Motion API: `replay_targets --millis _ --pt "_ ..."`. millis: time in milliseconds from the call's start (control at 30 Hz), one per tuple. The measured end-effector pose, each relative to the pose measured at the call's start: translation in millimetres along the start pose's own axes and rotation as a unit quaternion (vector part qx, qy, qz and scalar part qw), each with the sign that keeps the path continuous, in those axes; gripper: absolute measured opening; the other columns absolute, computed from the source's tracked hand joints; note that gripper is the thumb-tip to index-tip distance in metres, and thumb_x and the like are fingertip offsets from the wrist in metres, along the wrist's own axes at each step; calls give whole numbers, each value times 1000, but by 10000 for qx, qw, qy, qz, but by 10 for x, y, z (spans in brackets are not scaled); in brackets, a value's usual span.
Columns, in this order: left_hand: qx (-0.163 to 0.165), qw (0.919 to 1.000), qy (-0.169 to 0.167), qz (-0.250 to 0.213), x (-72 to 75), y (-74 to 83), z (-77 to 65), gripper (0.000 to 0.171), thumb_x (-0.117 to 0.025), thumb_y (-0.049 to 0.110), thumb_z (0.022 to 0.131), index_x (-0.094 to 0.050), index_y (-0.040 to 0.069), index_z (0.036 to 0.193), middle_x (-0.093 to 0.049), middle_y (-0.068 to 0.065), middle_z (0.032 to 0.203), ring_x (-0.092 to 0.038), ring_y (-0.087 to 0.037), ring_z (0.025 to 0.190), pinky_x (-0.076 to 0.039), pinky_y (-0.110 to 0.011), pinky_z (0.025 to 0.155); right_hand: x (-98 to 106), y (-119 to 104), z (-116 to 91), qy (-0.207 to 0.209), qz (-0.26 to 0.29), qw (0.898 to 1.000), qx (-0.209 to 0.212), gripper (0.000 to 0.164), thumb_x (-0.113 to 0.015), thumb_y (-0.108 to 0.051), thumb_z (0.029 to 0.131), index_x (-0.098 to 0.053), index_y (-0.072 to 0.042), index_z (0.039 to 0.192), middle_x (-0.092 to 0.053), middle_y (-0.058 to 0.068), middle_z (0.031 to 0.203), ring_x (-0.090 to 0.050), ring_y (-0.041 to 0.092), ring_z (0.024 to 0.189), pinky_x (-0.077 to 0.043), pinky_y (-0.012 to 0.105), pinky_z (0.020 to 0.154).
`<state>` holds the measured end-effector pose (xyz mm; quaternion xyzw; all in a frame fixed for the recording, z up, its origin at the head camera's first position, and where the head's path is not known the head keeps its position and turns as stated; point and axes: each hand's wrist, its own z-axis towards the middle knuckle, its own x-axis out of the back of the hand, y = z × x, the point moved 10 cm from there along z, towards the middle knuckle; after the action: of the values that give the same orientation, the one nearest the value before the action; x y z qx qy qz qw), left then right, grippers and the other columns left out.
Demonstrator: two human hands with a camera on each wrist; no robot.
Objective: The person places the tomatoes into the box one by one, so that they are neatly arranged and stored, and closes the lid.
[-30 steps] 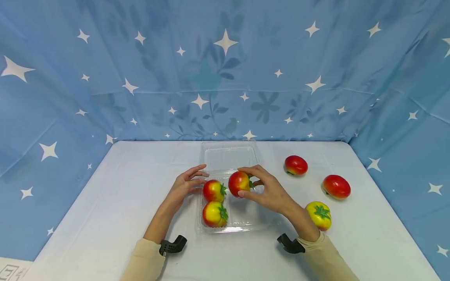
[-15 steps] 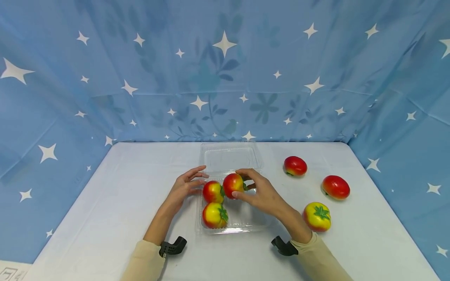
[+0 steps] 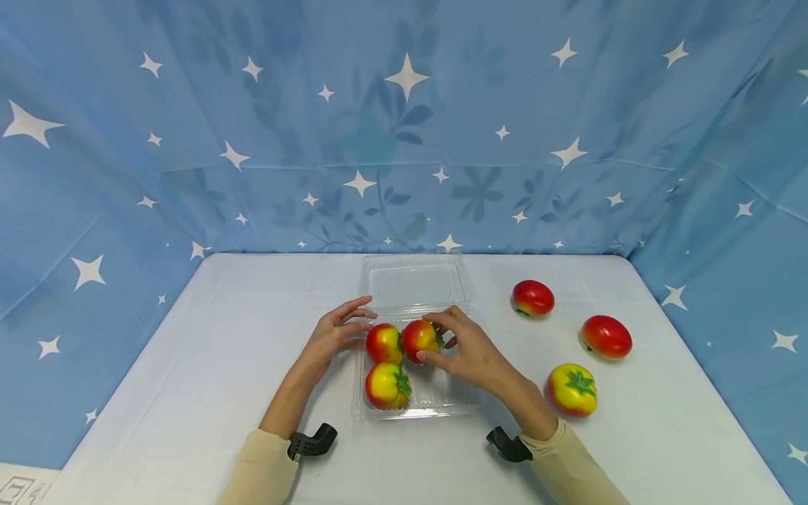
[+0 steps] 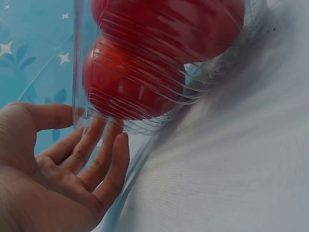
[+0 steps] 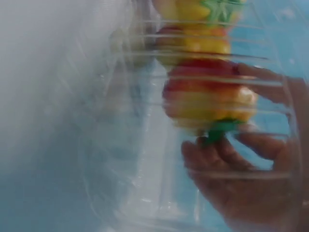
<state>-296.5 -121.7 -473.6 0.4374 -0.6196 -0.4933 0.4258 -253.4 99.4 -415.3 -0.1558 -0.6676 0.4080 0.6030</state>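
Observation:
A clear plastic clamshell box [image 3: 442,403] lies with its lid [image 3: 413,280] folded back. My right hand [image 3: 473,354] holds a red-and-yellow toy tomato [image 3: 419,341] between thumb and fingers, in the box's far part. Its green leafy top faces the palm; in the right wrist view this tomato [image 5: 207,96] shows blurred through the box wall. Left of it sit a second toy tomato [image 3: 382,344] and, nearer the front, a third [image 3: 387,386]. My left hand [image 3: 328,337] has its fingers loosely spread, fingertips [image 4: 116,128] right at the box's left wall.
To the right on the white table [image 3: 221,365] are a red toy tomato [image 3: 533,298] at the back, another red one [image 3: 607,337] farther right, and a yellow one [image 3: 571,390] near the right forearm. A blue star-patterned curtain [image 3: 284,140] encloses the table's back and sides.
The right hand has carried its toy tomato left and down into the box, beside the far tomato there. The left hand has stayed at the box's left side.

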Motion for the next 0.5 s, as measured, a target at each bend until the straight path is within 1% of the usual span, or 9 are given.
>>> replay_targets --millis 133,333,500 --pt "-7 10000 3 -44 2 2 0 52 -58 16 104 -49 15 156 -62 -16 140 -66 -16 111 -59 -38 101 -45 23 2 -80 -166 9998 -114 62 -84 -33 87 -62 -15 142 -61 4 122 -62 20 111 -62 39 93" --pt "24 9999 3 -100 -7 -4 2 51 -57 14 104 -50 15 155 -62 -16 140 -67 -14 109 -59 -38 101 -61 33 -5 -30 -475 9987 -205 64 -83 -32 88 -59 -12 143 -62 4 125 -63 20 112 -62 40 95" --pt "31 9999 34 -120 0 -1 -2 50 -56 13 105 -51 16 154 -62 -16 139 -67 -14 108 -59 -39 102 -57 46 -11 1 -593 9980 -239 66 -83 -34 89 -56 -13 144 -63 4 130 -64 21 115 -61 42 98"
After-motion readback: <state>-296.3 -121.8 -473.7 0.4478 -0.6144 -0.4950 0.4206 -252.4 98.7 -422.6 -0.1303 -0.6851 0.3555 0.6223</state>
